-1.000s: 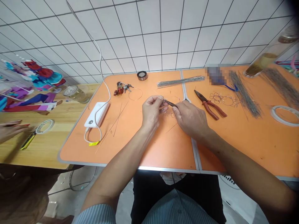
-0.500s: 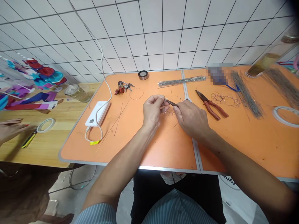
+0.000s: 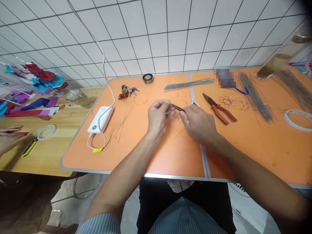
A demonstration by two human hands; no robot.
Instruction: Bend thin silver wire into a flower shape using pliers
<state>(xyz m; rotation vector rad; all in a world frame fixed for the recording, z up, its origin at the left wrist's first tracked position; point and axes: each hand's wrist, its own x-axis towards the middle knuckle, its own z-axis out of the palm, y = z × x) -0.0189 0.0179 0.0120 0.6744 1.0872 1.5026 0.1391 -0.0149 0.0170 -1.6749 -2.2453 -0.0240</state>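
Note:
Over the middle of the orange table [image 3: 156,152], my left hand [image 3: 158,115] pinches a small bent piece of thin wire [image 3: 170,113] between thumb and fingers. My right hand [image 3: 198,123] is closed round a small dark plier-like tool [image 3: 177,107] whose tip meets the wire at my left fingertips. Small wire loops [image 3: 177,120] lie on the table just under both hands.
Red-handled pliers [image 3: 219,109], wire rings [image 3: 231,103], bundles of straight wire [image 3: 188,85] and a tape roll [image 3: 296,120] lie to the right. A white power bank [image 3: 100,119] with cable, keys [image 3: 126,91] and black tape [image 3: 148,78] lie left. Another person's hand [image 3: 9,138] rests on the wooden table.
Both hands stay together on the wire with only slight shifts. The other person's hand at the left has moved a little.

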